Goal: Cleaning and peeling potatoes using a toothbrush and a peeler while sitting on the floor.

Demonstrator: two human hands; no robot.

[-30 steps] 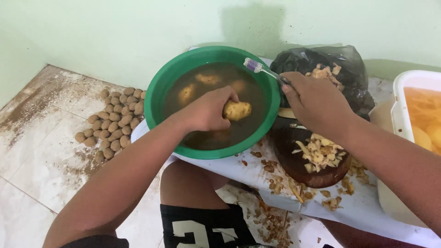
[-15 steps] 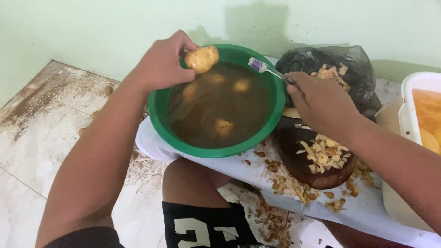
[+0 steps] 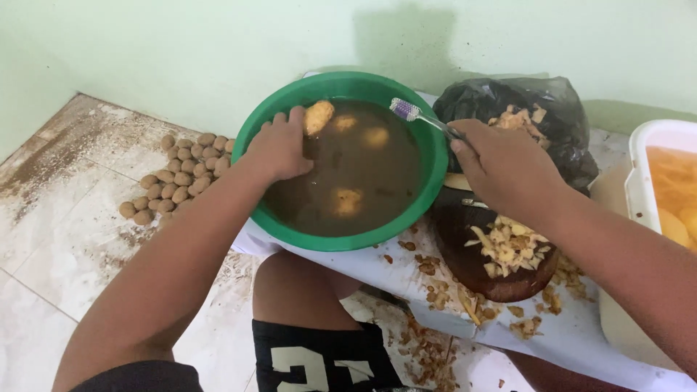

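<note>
A heap of small brown potatoes [image 3: 178,170] lies on the floor. The left hand [image 3: 279,149] grips a wet peeled potato [image 3: 319,116] over the green bowl [image 3: 428,156] of muddy water; hold it tight, it looks slippery. The right hand [image 3: 501,163] is closed around a toothbrush [image 3: 417,116], so scrub gently.

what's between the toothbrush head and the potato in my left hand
In the head view, only murky brown water with two floating potatoes lies between the toothbrush head and the potato in the left hand.
</note>
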